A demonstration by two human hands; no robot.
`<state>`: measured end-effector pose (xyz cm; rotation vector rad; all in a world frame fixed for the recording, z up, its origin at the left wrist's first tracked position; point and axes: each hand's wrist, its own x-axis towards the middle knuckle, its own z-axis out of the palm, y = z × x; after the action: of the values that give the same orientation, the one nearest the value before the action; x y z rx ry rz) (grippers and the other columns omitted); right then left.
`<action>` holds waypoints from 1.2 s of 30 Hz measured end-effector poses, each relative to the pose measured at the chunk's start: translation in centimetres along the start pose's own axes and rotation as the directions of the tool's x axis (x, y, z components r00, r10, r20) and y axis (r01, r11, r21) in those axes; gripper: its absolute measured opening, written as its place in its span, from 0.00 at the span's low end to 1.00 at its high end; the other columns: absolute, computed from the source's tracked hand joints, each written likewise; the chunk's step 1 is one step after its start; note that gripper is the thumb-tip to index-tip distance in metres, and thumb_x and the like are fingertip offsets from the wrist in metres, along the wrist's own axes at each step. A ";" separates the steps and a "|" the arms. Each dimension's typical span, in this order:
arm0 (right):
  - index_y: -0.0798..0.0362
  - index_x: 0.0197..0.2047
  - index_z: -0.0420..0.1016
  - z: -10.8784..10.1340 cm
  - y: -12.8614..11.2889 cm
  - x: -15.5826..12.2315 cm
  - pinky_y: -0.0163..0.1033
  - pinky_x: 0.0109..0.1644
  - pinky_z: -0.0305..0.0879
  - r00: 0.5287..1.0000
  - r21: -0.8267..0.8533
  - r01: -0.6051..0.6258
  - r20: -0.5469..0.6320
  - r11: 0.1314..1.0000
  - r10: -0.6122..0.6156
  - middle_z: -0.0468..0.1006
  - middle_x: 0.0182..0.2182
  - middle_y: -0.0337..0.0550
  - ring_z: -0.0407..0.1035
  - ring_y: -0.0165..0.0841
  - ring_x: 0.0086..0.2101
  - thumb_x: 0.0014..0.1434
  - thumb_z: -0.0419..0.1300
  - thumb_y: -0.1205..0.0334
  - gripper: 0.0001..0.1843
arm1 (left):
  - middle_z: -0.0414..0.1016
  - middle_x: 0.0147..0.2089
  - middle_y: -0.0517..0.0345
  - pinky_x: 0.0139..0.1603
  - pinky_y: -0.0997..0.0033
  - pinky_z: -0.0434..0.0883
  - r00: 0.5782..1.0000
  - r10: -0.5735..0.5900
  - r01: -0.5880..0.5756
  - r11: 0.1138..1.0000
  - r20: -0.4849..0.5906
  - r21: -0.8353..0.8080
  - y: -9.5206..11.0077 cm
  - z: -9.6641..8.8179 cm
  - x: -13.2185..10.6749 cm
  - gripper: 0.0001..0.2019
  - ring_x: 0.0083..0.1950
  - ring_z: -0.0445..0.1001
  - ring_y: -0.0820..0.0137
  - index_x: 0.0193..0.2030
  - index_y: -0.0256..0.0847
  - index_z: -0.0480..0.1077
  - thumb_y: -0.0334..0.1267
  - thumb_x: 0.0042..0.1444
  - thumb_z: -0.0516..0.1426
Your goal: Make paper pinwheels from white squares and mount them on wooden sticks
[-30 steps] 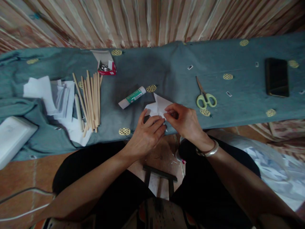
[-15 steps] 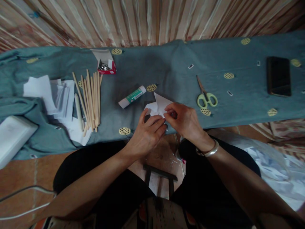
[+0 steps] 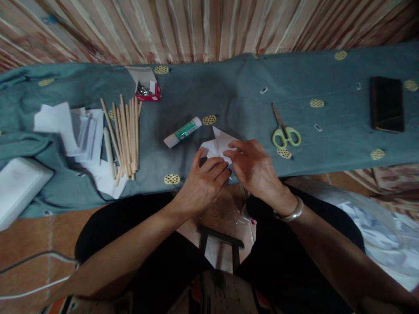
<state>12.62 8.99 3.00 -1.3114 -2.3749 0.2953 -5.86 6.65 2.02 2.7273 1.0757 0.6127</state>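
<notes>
A folded white paper shape with pointed corners (image 3: 221,140) lies at the near edge of the cloth-covered table. My left hand (image 3: 206,181) is closed on its lower left side, fingers curled over the paper and hiding part of it. On the right side, my right hand (image 3: 252,163) has thumb and forefinger at the paper, pinching it. A glue stick with a green label (image 3: 182,132) lies just beyond my left hand. Scissors with light green handles (image 3: 284,131) rest to the right of my right hand.
Left of the glue stick lie several wooden sticks (image 3: 126,135) and white paper pieces (image 3: 59,124). Behind them stands an open red box of metal pins (image 3: 146,90). A white block (image 3: 22,187) sits far left, a dark phone (image 3: 387,104) far right. A curtain (image 3: 203,30) hangs behind.
My right hand has shifted slightly, its fingers straightening and the thumb moving lower along the paper. My left hand stays on the paper. The view has moved a little.
</notes>
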 end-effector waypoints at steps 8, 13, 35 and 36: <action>0.56 0.49 0.78 0.6 0.0 -0.1 0.51 0.52 0.68 0.999 -0.079 0.044 0.035 0.996 -0.041 0.74 0.54 0.55 0.66 0.46 0.50 0.68 0.49 0.65 0.17 | 0.79 0.50 0.52 0.70 0.39 0.53 1.000 0.007 -0.007 0.999 -0.007 0.036 0.0 0.1 -0.1 0.10 0.56 0.72 0.63 0.48 0.38 0.74 0.32 0.65 0.53; 0.53 0.47 0.77 1.3 -0.2 0.0 0.53 0.54 0.67 0.999 -0.058 0.012 0.036 0.998 -0.010 0.73 0.55 0.52 0.65 0.46 0.53 0.67 0.49 0.66 0.15 | 0.80 0.48 0.52 0.69 0.39 0.56 1.000 0.014 -0.013 0.999 -0.021 0.051 0.0 0.1 -0.1 0.10 0.55 0.73 0.63 0.48 0.38 0.74 0.32 0.65 0.52; 0.55 0.52 0.77 -1.0 3.1 1.8 0.42 0.40 0.72 0.938 0.330 -0.323 -0.016 0.887 0.347 0.83 0.37 0.45 0.75 0.36 0.32 0.60 0.58 0.62 0.18 | 0.79 0.50 0.51 0.70 0.36 0.51 0.999 0.009 -0.010 0.999 -0.035 -0.030 -0.6 -0.3 0.2 0.12 0.57 0.72 0.60 0.50 0.38 0.74 0.38 0.64 0.55; 0.54 0.51 0.77 -1.1 3.3 1.6 0.41 0.38 0.71 0.931 0.339 -0.339 -0.012 0.877 0.365 0.83 0.34 0.43 0.75 0.35 0.31 0.59 0.58 0.62 0.17 | 0.79 0.50 0.51 0.70 0.36 0.52 0.999 0.012 -0.013 0.999 -0.040 -0.029 -0.6 -0.3 0.3 0.12 0.57 0.72 0.60 0.50 0.38 0.74 0.37 0.64 0.55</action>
<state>14.82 12.09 3.19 -1.5464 -1.9037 0.7075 -6.20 7.30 2.25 2.7096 1.0507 0.6827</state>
